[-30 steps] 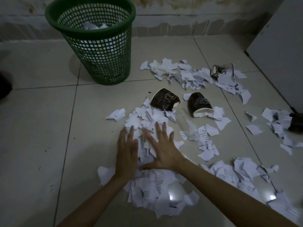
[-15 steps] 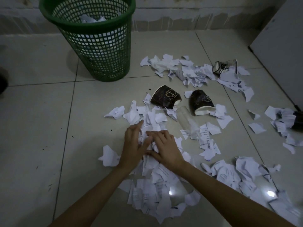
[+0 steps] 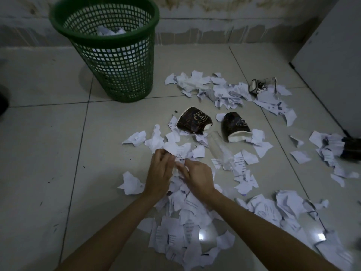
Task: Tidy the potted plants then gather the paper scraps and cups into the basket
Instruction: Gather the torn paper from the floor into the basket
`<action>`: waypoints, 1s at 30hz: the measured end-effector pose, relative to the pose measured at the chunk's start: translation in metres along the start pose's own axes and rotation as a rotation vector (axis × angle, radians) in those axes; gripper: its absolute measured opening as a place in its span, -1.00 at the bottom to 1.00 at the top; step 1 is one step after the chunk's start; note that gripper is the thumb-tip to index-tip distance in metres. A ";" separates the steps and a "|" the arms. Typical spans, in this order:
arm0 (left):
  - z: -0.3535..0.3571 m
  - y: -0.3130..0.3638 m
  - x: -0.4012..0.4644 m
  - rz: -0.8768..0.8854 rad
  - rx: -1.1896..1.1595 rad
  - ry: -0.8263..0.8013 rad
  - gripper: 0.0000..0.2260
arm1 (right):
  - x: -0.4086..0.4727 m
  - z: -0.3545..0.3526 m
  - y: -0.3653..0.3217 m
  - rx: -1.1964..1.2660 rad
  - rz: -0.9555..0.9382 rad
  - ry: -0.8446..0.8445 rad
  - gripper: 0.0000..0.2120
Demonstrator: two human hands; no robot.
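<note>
White paper scraps [image 3: 187,222] litter the tiled floor in front of me. My left hand [image 3: 159,173] and my right hand [image 3: 199,176] press together around a bunch of scraps between them, fingers curled. Two dark paper cups lie on their sides just beyond: one [image 3: 193,121] on the left, one [image 3: 235,126] on the right. A clear plastic cup [image 3: 219,149] lies between them. Another clear cup [image 3: 262,86] rests farther back among more scraps [image 3: 218,90]. The green mesh basket [image 3: 109,61] stands at the back left with some paper inside.
A white cabinet [image 3: 332,55] stands at the right. A dark object [image 3: 351,149] lies among scraps at the right edge. A stained wall [image 3: 214,20] runs behind the basket. More scraps [image 3: 283,208] spread at the lower right. Bare tiles [image 3: 39,153] are to the left.
My hands went from lying flat on the pile to closing together around a bunch of scraps, drawing the paper inward.
</note>
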State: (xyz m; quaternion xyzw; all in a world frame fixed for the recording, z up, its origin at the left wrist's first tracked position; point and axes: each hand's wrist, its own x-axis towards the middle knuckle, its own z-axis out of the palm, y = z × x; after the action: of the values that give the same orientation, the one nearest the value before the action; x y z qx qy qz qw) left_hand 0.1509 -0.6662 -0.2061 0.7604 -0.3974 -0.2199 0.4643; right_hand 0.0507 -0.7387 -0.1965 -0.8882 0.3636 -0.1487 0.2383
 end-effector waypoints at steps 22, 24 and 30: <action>0.003 0.021 -0.009 -0.193 0.109 0.191 -0.80 | -0.005 -0.027 -0.011 0.912 0.896 0.482 -0.58; -0.002 0.017 -0.022 -0.098 0.144 0.130 -0.68 | -0.023 -0.025 -0.014 0.828 0.777 0.439 -0.59; -0.021 0.009 -0.051 0.065 0.398 0.159 -0.35 | -0.065 -0.024 0.000 0.221 0.334 0.164 -0.48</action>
State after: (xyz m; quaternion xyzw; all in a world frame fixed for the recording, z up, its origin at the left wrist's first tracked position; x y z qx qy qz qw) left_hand 0.1322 -0.6157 -0.1899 0.8388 -0.4195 -0.0613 0.3416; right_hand -0.0048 -0.6999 -0.1827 -0.7689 0.5054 -0.2179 0.3254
